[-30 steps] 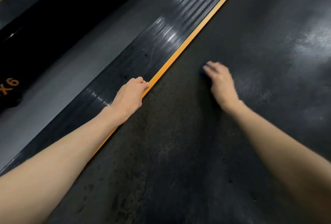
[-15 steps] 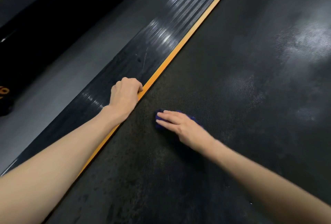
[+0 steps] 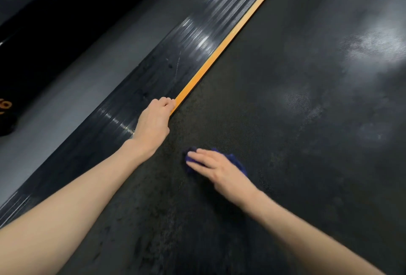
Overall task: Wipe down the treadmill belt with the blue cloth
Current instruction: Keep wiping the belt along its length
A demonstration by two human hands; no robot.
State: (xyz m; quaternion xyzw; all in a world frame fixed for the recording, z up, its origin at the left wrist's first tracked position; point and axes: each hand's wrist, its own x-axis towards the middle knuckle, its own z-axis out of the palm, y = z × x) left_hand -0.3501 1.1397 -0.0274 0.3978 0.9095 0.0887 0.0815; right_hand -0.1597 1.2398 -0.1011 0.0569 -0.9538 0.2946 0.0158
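My right hand (image 3: 219,170) lies flat, fingers straight, on the crumpled dark-blue cloth (image 3: 237,161) on the black textured treadmill belt (image 3: 285,143). My left hand (image 3: 153,121) is curled at the orange edge strip (image 3: 219,51); I cannot tell its grip.

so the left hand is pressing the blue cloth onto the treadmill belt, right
Not quite: it is the right hand that presses the blue cloth onto the treadmill belt, as the head view shows. The left hand rests at the orange strip beside the belt.
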